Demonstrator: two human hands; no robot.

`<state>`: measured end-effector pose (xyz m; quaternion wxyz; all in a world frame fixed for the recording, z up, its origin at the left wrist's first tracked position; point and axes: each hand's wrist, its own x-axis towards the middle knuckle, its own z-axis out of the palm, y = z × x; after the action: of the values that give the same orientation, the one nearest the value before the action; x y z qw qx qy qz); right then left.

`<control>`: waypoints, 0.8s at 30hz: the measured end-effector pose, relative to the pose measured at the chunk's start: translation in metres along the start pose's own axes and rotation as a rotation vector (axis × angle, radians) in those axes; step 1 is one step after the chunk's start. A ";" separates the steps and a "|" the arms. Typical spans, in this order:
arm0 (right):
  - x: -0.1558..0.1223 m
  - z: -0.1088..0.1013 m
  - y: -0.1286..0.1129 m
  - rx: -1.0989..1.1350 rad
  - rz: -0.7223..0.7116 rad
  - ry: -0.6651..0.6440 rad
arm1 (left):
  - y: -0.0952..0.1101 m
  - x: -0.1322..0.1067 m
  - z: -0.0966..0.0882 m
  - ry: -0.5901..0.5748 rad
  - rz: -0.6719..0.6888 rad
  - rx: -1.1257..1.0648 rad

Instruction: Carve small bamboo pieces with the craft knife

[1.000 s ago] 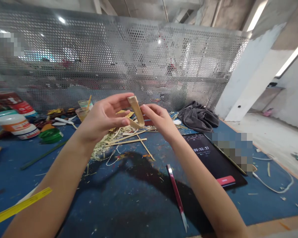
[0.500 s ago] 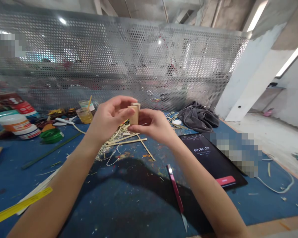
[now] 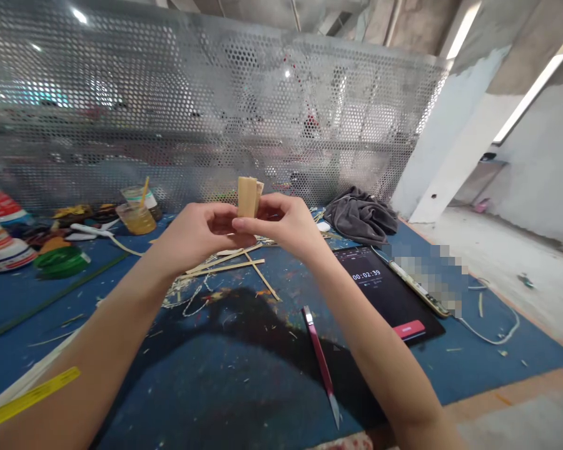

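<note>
A small pale wooden block, which looks made of flat slats or strips set together, stands upright between my two hands above the table. My right hand grips its lower part, thumb across the near face and fingers behind. My left hand closes in from the left, its fingers at the block's lower left edge and its thumb just under the right thumb. The left fingertips are partly hidden behind the block and thumb. On the blue table below lies a craft knife with a dark red handle, its blade toward me.
Thin wooden strips and shavings lie beyond my hands. A tablet showing a timer is at right, near a grey cloth. Cups, green tape and paint jars stand left. A perforated metal screen rises behind.
The wooden block has been raised and turned, showing its broad face. My left hand has moved from the block's top down to its lower side. The view has shifted right.
</note>
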<state>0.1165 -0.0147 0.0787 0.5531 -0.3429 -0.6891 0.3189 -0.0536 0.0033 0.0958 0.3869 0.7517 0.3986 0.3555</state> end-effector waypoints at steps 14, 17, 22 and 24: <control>-0.003 0.005 0.000 -0.181 -0.138 0.153 | -0.006 0.006 0.007 0.024 0.074 -0.005; -0.003 0.006 0.000 -0.294 -0.218 0.241 | -0.009 0.008 0.012 0.066 0.138 0.018; -0.003 0.009 -0.001 -0.386 -0.187 0.308 | -0.007 0.004 0.019 0.377 0.514 0.430; -0.003 0.008 -0.002 -0.284 -0.128 0.266 | -0.005 0.000 0.018 0.467 0.645 0.581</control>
<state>0.1084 -0.0189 0.0774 0.6045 -0.4121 -0.6682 0.1347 -0.0397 -0.0004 0.0836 -0.0683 0.8140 0.3041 0.4901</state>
